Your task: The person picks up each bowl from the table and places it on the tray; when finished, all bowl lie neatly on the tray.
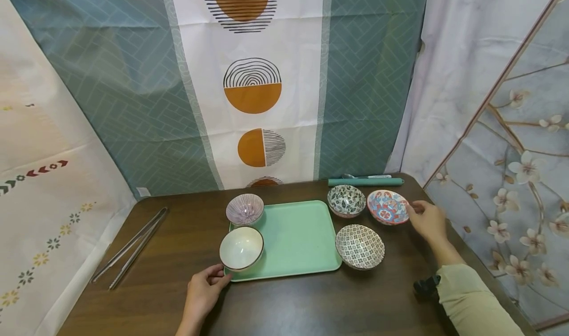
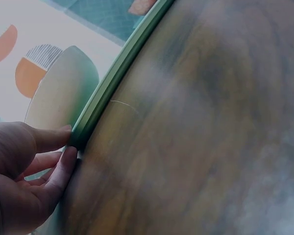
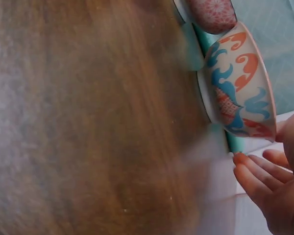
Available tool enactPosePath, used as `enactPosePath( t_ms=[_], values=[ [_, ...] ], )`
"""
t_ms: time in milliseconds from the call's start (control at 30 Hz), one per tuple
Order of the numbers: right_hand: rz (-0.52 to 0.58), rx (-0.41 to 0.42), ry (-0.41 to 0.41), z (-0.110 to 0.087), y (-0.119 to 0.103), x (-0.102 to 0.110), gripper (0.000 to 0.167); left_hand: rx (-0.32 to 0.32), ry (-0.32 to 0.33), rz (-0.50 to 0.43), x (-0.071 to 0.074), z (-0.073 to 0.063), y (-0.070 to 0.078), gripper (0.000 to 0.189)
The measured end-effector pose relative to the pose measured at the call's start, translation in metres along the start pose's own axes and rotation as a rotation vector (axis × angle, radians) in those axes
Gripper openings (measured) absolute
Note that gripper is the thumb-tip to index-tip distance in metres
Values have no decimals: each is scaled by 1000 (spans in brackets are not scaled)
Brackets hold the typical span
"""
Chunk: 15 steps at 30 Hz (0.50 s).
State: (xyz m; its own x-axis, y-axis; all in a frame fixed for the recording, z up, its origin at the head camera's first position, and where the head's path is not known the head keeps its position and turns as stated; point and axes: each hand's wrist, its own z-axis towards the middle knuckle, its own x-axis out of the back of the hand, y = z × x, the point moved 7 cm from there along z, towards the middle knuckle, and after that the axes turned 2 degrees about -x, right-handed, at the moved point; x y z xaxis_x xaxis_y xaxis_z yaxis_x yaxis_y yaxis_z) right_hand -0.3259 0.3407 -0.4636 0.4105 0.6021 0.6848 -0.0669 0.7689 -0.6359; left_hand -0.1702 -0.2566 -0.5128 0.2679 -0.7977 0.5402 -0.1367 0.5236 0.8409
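My left hand [image 1: 202, 294] pinches the near left corner of a mint green tray [image 1: 298, 242], thumb above and fingers below its edge [image 2: 105, 88]. On that side of the tray sit a white bowl [image 1: 241, 248] with a dark rim and, behind it, a purple-striped bowl [image 1: 245, 209]. At the right, my right hand [image 1: 428, 222] reaches the rim of a red-and-blue patterned bowl [image 1: 386, 207]. In the right wrist view the thumb is at this bowl's [image 3: 242, 88] rim while the other fingers stay loose and apart from its wall.
Right of the tray stand a leaf-patterned bowl [image 1: 346, 200] and a brown-patterned bowl [image 1: 360, 247]. Behind them lies a teal roll-like bar [image 1: 366, 182] with a spoon [image 1: 348, 176] beyond it. Metal tongs [image 1: 133, 247] lie on the left of the brown table [image 1: 275, 306]. Curtains surround the table.
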Motion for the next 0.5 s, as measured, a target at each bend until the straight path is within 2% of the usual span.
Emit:
enactPosePath(
  t_ms=[67, 233, 500],
  values=[
    [22, -42, -56, 0, 6, -5, 39, -1, 0, 3, 0, 0, 0, 33],
    [159, -132, -191, -2, 12, -18, 43, -2, -3, 1, -1, -1, 0, 33],
    [263, -194, -177, -3, 11, -14, 40, 11, -4, -11, 0, 1, -1, 33]
  ],
)
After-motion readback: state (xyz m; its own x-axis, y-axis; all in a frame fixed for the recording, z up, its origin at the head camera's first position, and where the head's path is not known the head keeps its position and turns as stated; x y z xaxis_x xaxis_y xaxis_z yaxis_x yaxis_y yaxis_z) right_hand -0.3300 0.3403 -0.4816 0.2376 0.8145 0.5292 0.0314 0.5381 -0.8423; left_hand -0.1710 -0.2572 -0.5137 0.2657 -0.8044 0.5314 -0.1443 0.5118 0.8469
